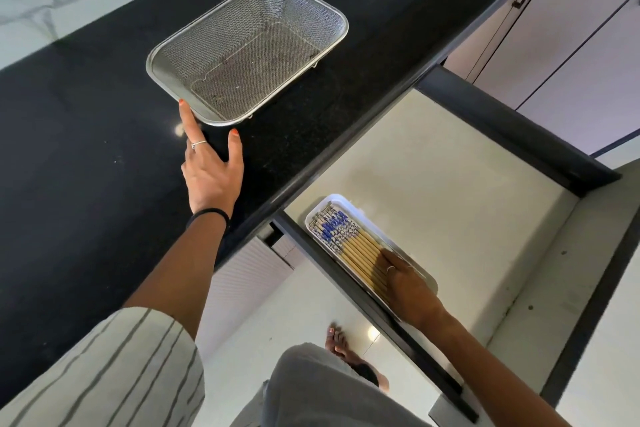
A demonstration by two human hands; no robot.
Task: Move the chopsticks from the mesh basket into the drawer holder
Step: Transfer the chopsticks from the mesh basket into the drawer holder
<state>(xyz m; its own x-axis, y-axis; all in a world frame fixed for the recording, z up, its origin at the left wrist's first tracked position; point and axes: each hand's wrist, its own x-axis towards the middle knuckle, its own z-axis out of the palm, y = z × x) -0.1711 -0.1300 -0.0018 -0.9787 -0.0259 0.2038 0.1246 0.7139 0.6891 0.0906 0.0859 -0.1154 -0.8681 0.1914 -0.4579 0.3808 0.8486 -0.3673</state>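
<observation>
The steel mesh basket (173,55) stands on the black counter with nothing inside it. My left hand (211,170) is open beside its near corner, index fingertip touching the rim. In the pulled-out drawer, a white holder (337,199) lies along the left wall with several wooden chopsticks (349,243) side by side, their blue-patterned ends pointing away from me. My right hand (407,282) rests flat on the near ends of the chopsticks, fingers spread over them and covering the holder's near part.
The black counter (86,149) runs to the left and back, meeting a white marbled wall. The open drawer (450,184) has a pale floor and dark side walls. Lilac cabinet doors (571,28) stand at the upper right. My bare foot (341,345) is on the white floor below.
</observation>
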